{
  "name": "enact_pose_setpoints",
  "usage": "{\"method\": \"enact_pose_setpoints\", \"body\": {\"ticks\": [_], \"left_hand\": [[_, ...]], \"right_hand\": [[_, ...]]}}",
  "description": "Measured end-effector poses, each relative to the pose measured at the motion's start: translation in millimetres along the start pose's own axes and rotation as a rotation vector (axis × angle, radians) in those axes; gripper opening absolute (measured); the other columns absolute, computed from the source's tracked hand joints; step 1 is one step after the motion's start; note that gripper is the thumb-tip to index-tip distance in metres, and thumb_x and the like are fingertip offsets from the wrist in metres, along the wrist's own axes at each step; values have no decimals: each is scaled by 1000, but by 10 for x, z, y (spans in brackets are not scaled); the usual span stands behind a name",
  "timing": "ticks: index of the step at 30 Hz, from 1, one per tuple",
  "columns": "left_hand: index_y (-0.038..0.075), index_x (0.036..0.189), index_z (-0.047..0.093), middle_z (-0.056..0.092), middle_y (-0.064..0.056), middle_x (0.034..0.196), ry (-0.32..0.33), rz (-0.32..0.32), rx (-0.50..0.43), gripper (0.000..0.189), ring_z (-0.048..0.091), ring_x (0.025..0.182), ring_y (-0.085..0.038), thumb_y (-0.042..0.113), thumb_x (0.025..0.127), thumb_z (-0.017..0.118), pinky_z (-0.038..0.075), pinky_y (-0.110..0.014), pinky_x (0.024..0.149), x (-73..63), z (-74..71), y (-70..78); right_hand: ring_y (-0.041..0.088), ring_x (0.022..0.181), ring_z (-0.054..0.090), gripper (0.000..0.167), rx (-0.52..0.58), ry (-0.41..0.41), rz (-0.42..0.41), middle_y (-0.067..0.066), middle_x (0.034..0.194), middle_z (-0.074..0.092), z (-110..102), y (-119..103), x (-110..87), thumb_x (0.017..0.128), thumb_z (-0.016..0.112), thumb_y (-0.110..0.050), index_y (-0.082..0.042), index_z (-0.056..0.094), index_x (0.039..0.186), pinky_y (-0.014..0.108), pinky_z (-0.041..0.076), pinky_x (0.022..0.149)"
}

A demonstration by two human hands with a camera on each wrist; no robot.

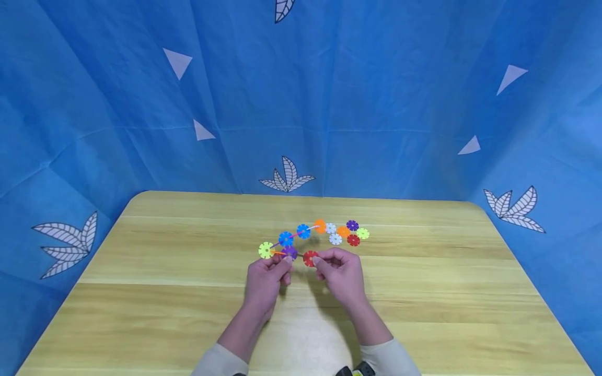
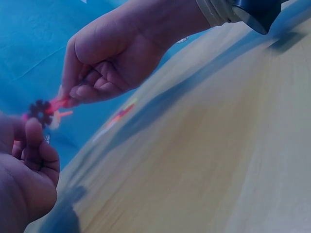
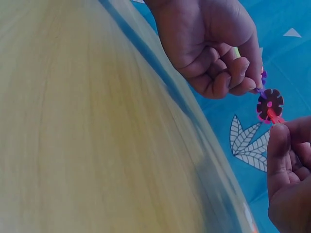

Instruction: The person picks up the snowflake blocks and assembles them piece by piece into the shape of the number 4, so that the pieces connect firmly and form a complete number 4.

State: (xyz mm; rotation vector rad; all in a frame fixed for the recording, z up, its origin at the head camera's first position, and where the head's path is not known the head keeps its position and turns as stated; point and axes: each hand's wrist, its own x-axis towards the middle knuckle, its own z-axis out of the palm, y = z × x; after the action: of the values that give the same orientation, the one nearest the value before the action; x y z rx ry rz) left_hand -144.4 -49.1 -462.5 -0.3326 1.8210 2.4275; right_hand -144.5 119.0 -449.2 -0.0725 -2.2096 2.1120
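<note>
My left hand (image 1: 264, 284) pinches a chain of slotted snowflake discs at its purple disc (image 1: 289, 253). With thumb and forefinger, my right hand (image 1: 345, 277) pinches a red disc (image 1: 310, 258) at the near end of the chain. Between the two hands, a dark brown disc (image 3: 266, 103) links the purple and red ones. From the left hand the chain bends round through a yellow-green disc (image 1: 266, 250) and two blue discs (image 1: 285, 239) to an orange disc (image 1: 320, 225). Fingers hide parts of the held discs.
Loose discs lie on the wooden table (image 1: 423, 292) just beyond the right hand: two white discs (image 1: 335, 238), an orange, a purple, a yellow-green and a red disc (image 1: 354, 240). A blue patterned cloth (image 1: 376, 104) hangs behind and beside the table.
</note>
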Motion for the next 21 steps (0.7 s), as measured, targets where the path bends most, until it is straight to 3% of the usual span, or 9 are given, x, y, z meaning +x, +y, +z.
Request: {"method": "enact_pose_setpoints", "body": {"ticks": [6, 10, 15, 21], "left_hand": [[-13, 100, 65, 66, -21, 86, -7, -4, 2, 28, 56, 60, -13, 13, 93, 72, 49, -22, 58, -28, -20, -8], [-13, 99, 66, 64, -19, 82, -31, 1, 23, 28, 55, 60, -14, 13, 92, 73, 48, -22, 58, -44, -7, -22], [-13, 97, 68, 63, -12, 73, -57, 0, 36, 26, 54, 57, -13, 11, 90, 75, 45, -22, 55, -61, 31, -43], [-10, 93, 70, 64, -12, 72, -51, -2, 36, 23, 53, 55, -12, 11, 87, 77, 43, -22, 52, -68, 70, -54]], "right_hand": [[21, 60, 63, 6, -14, 5, 7, 23, 80, 67, 0, -1, 6, 86, 72, 5, 3, 72, 91, 30, 56, 55], [22, 61, 63, 8, -23, -4, -6, 20, 79, 68, -18, -3, 11, 86, 72, 7, 2, 73, 91, 30, 57, 57], [21, 59, 63, 9, -16, -31, -33, 25, 80, 67, -22, -1, 11, 85, 72, 7, 1, 74, 91, 28, 55, 54], [22, 59, 63, 9, -21, -55, -59, 25, 79, 68, 5, 8, 11, 86, 72, 7, 0, 76, 91, 31, 56, 54]]}}
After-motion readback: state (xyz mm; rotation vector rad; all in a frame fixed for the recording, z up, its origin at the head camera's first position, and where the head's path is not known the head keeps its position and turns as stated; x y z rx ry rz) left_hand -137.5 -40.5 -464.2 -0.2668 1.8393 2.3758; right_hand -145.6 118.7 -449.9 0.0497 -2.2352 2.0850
